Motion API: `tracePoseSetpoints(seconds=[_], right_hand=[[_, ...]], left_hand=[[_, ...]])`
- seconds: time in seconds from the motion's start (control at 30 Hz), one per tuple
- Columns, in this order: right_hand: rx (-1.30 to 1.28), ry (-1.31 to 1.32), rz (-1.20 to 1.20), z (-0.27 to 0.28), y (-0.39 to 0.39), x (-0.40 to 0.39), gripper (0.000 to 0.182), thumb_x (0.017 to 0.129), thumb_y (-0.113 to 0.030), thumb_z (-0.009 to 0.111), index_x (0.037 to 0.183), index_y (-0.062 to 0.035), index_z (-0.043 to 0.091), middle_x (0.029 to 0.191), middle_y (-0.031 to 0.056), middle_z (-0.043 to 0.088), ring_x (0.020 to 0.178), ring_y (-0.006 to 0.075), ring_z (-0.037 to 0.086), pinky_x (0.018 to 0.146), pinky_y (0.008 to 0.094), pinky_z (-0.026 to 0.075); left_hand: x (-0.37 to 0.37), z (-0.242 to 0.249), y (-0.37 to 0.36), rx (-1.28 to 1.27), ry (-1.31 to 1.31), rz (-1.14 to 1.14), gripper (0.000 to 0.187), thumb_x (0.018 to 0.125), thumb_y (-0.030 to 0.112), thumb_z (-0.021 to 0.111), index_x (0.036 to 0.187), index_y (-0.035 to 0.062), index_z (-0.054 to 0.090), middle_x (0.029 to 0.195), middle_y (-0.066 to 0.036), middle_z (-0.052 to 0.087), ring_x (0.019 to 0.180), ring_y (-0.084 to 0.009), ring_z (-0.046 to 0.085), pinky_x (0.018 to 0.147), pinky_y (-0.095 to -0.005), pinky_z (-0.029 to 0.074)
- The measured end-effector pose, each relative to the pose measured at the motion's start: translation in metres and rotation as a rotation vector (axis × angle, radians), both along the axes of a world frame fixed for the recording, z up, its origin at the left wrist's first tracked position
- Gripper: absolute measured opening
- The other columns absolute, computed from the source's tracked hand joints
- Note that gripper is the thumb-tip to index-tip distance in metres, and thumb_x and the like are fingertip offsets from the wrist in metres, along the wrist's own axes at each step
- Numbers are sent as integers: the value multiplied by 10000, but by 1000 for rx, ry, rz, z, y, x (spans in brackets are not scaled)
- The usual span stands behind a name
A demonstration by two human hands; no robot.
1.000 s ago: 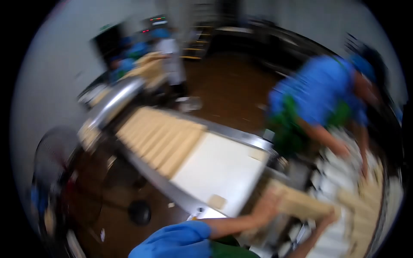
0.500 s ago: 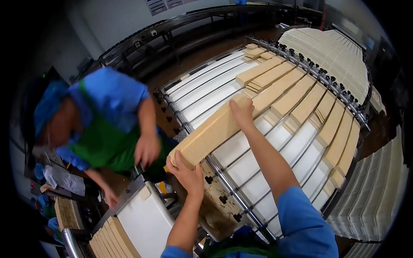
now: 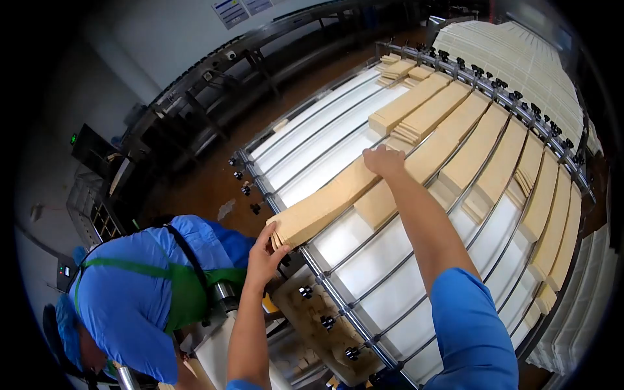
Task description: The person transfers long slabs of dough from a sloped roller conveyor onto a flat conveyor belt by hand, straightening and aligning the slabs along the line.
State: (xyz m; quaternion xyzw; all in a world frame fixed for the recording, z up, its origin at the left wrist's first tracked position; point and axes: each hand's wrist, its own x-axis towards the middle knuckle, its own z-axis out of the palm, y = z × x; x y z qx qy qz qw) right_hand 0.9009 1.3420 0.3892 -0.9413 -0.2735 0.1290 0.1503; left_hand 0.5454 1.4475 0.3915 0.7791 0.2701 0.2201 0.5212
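A long, pale tan stack of thin wafer-like sheets (image 3: 325,200) lies slantwise over the near end of the white, rail-divided table (image 3: 354,240). At its near end my left hand (image 3: 262,261) is closed, fingers round the corner where several layers fan apart. My right hand (image 3: 385,161) grips the far end from above, its fingers bent over the edge. The stack bows slightly between my hands. Beside it, in the lanes, lie more tan stacks (image 3: 478,146), and a short pile of sheets (image 3: 406,133) sits just beyond my right hand.
Metal rods split the table into lanes, with a bar and black knobs (image 3: 328,322) along the near edge. Below is a bin of broken pieces (image 3: 299,292). A co-worker in blue and green (image 3: 136,279) bends at the left. Pale ridged sheets (image 3: 507,55) stand beyond.
The stack in my hands has come down onto the table's near lanes and now bows. The co-worker has bent lower and moved down in view. My view has shifted.
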Motion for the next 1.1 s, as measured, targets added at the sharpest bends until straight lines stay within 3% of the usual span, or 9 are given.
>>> tracePoseSetpoints(seconds=[0.2, 0.47, 0.53, 0.57, 0.67, 0.83, 0.9, 1.0, 1.1], right_hand=[[110, -254, -233, -45, 7, 30, 562, 899, -352, 322, 1294, 23, 462, 1384, 197, 429, 1332, 359, 313, 1070, 515, 195], [71, -508, 14, -15, -2, 10, 600, 886, -440, 441, 1276, 14, 475, 1261, 241, 493, 1188, 378, 432, 1029, 540, 247], [136, -532, 121, -73, 16, 18, 837, 840, -627, 468, 1298, 73, 437, 1333, 277, 437, 1247, 439, 374, 1058, 574, 200], [266, -901, 176, -125, 24, 39, 798, 860, -596, 485, 1284, 79, 439, 1293, 296, 454, 1200, 441, 423, 1015, 560, 293], [-179, -478, 124, -66, 16, 36, 913, 847, -683, 409, 1363, 67, 357, 1426, 257, 339, 1322, 411, 310, 1086, 488, 246], [-343, -498, 108, -112, 38, 139, 934, 825, -756, 309, 1412, -31, 335, 1471, 228, 273, 1330, 402, 303, 1089, 482, 254], [-275, -258, 114, -106, 41, 167, 866, 861, -709, 308, 1420, -48, 330, 1455, 231, 304, 1309, 396, 341, 1085, 444, 273], [566, -210, 274, -108, 5, 157, 674, 943, -509, 350, 1392, -6, 355, 1409, 226, 380, 1290, 373, 378, 1075, 401, 290], [774, -40, 208, -97, -21, 98, 566, 962, -379, 387, 1358, 26, 380, 1382, 215, 413, 1280, 349, 391, 1072, 394, 287]], left_hand=[[34, -32, 0, 72, -12, -2, 563, 788, -25, 687, 1312, 30, 487, 1394, -189, 427, 1183, -185, 496, 942, -274, 435], [75, -47, -12, 381, 162, -55, 570, 848, 88, 646, 1374, 83, 426, 1324, -199, 505, 1177, -218, 509, 989, -311, 399], [86, -56, -9, 338, 203, -148, 639, 823, -7, 544, 1419, 113, 346, 1330, -205, 487, 1201, -315, 481, 1015, -371, 386], [93, -59, -9, 316, 224, -194, 683, 810, -54, 493, 1441, 128, 306, 1333, -209, 478, 1213, -363, 468, 1028, -401, 380], [148, -81, -32, 253, 91, 50, 599, 797, -75, 457, 1375, 66, 393, 1410, -205, 390, 1299, -353, 386, 1082, -384, 311], [66, -13, -123, 43, -284, 397, 556, 823, -92, 367, 1366, 29, 373, 1434, -226, 326, 1357, -347, 284, 1119, -353, 240], [24, -11, -170, 104, -266, 448, 612, 791, -108, 384, 1384, 41, 341, 1461, -228, 258, 1368, -363, 248, 1123, -373, 232], [-46, -9, -222, 391, -83, 583, 633, 787, -70, 453, 1389, 67, 314, 1460, -230, 213, 1371, -369, 223, 1121, -417, 235], [-135, -28, -248, 270, -97, 532, 535, 830, 91, 574, 1334, 31, 404, 1391, -194, 359, 1265, -350, 377, 1071, -444, 284]])
